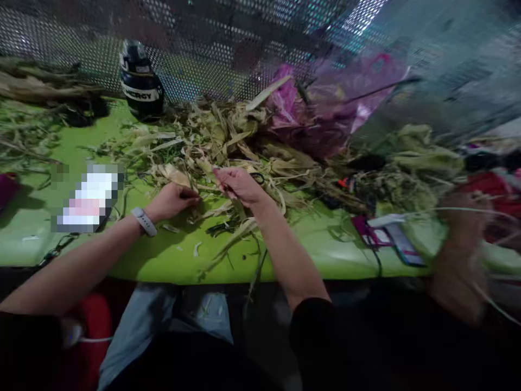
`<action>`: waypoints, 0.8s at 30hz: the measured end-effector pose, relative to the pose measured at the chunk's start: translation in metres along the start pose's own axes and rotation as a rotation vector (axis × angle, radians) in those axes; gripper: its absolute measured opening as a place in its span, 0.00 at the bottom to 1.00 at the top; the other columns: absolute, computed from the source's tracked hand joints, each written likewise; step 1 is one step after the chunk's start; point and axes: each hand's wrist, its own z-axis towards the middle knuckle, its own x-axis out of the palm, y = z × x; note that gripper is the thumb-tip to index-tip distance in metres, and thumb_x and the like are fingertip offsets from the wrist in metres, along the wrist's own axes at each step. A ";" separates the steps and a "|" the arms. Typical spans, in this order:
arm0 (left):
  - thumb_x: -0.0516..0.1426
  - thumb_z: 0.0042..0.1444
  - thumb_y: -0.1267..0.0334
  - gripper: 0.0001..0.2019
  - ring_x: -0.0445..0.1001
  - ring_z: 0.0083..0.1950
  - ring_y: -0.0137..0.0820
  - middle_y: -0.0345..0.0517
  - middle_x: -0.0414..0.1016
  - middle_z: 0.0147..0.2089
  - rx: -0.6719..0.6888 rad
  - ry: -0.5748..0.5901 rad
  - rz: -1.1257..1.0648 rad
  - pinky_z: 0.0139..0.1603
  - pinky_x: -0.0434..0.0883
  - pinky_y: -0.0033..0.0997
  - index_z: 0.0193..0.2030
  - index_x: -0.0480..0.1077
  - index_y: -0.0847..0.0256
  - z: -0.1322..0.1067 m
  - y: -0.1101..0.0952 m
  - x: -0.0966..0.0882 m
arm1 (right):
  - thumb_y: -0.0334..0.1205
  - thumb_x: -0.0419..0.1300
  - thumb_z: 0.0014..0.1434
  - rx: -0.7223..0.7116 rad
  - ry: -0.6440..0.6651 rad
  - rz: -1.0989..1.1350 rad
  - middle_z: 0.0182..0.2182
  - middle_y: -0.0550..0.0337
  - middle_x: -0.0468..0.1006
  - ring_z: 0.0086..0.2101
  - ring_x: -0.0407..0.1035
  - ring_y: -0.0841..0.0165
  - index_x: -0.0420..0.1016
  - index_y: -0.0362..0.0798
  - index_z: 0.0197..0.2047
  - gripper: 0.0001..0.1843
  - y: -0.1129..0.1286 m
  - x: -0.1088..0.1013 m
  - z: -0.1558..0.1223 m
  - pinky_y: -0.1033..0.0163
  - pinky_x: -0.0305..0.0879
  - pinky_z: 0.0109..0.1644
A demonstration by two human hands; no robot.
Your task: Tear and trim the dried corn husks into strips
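Observation:
Dried, corn-husk-like strips (228, 130) in pale green and straw tones lie heaped around both hands. My right hand (240, 187) is closed, thumb and fingers pinching a pale husk strip (204, 166) that sticks out to the upper left. My left hand (173, 201), with a light watch band (144, 221) at its wrist, rests low by the pile's left front. Its fingers are drawn together; what lies between them, if anything, is hidden. Just behind it sits a tan husk piece (176, 175). Scissors' dark handle loop (257, 177) appears beside my right hand.
A dark bottle (142, 89) stands at the back left on the green table (163, 266). A phone (87, 201) with a blurred screen lies left. Behind the heap is a pink plastic bag (313, 119). Another person's arm (464, 255) and a second phone (402, 244) are at right.

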 end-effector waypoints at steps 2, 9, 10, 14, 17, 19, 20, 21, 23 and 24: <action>0.55 0.56 0.54 0.21 0.79 0.41 0.36 0.50 0.84 0.44 0.059 0.036 0.012 0.44 0.72 0.30 0.48 0.80 0.65 0.001 0.001 0.001 | 0.68 0.66 0.46 -0.023 -0.042 0.054 0.21 0.63 0.77 0.15 0.60 0.81 0.67 0.45 0.24 0.32 -0.005 0.009 0.004 0.73 0.56 0.19; 0.55 0.57 0.54 0.18 0.75 0.35 0.33 0.49 0.82 0.38 0.202 0.110 0.008 0.39 0.70 0.30 0.44 0.79 0.65 0.000 -0.001 0.000 | 0.67 0.67 0.45 -0.097 -0.073 0.094 0.28 0.61 0.80 0.21 0.67 0.77 0.65 0.47 0.27 0.30 -0.018 0.030 0.009 0.69 0.65 0.27; 0.56 0.57 0.52 0.18 0.73 0.33 0.32 0.48 0.80 0.35 0.195 0.101 -0.006 0.36 0.69 0.30 0.42 0.78 0.65 0.000 -0.001 0.000 | 0.66 0.67 0.46 -0.101 -0.056 0.096 0.29 0.61 0.79 0.22 0.68 0.77 0.65 0.47 0.28 0.30 -0.019 0.031 0.010 0.69 0.66 0.28; 0.57 0.56 0.47 0.19 0.67 0.28 0.27 0.43 0.75 0.28 0.154 0.091 -0.112 0.30 0.65 0.27 0.33 0.76 0.64 0.004 0.005 0.000 | 0.58 0.62 0.57 -0.058 -0.074 0.110 0.31 0.62 0.78 0.23 0.68 0.77 0.66 0.47 0.31 0.22 -0.020 0.031 0.010 0.69 0.65 0.29; 0.59 0.54 0.48 0.18 0.67 0.28 0.26 0.41 0.74 0.27 0.144 0.119 -0.170 0.31 0.65 0.25 0.32 0.76 0.64 0.008 0.009 -0.003 | 0.43 0.55 0.62 0.048 -0.068 0.077 0.32 0.63 0.78 0.21 0.68 0.77 0.65 0.48 0.34 0.08 -0.019 0.031 0.012 0.69 0.62 0.27; 0.61 0.52 0.49 0.17 0.69 0.30 0.27 0.42 0.76 0.29 0.133 0.140 -0.215 0.33 0.66 0.25 0.34 0.77 0.64 0.010 0.012 -0.006 | 0.35 0.52 0.60 0.102 -0.041 0.019 0.31 0.64 0.77 0.20 0.67 0.77 0.65 0.47 0.35 0.02 -0.018 0.032 0.013 0.69 0.61 0.26; 0.61 0.51 0.50 0.17 0.70 0.30 0.27 0.43 0.77 0.30 0.129 0.154 -0.240 0.34 0.67 0.26 0.35 0.78 0.64 0.010 0.013 -0.007 | 0.33 0.51 0.59 0.116 -0.033 -0.014 0.31 0.64 0.76 0.19 0.67 0.77 0.65 0.47 0.35 0.03 -0.018 0.032 0.013 0.69 0.61 0.26; 0.62 0.51 0.50 0.17 0.71 0.31 0.28 0.43 0.78 0.30 0.129 0.168 -0.263 0.35 0.68 0.26 0.35 0.79 0.64 0.011 0.013 -0.008 | 0.31 0.51 0.59 0.122 -0.028 -0.045 0.30 0.65 0.75 0.19 0.67 0.77 0.65 0.46 0.35 0.04 -0.019 0.033 0.013 0.69 0.60 0.25; 0.63 0.50 0.51 0.16 0.73 0.32 0.29 0.43 0.79 0.31 0.132 0.189 -0.291 0.36 0.69 0.26 0.36 0.79 0.64 0.012 0.015 -0.009 | 0.29 0.49 0.57 0.121 -0.022 -0.097 0.26 0.66 0.73 0.19 0.67 0.76 0.66 0.46 0.34 0.06 -0.020 0.034 0.013 0.69 0.59 0.24; 0.63 0.50 0.51 0.16 0.73 0.32 0.29 0.43 0.79 0.32 0.138 0.193 -0.298 0.36 0.69 0.26 0.36 0.79 0.63 0.012 0.016 -0.010 | 0.28 0.49 0.56 0.118 -0.021 -0.115 0.24 0.66 0.71 0.19 0.67 0.76 0.66 0.46 0.34 0.07 -0.021 0.034 0.013 0.69 0.59 0.24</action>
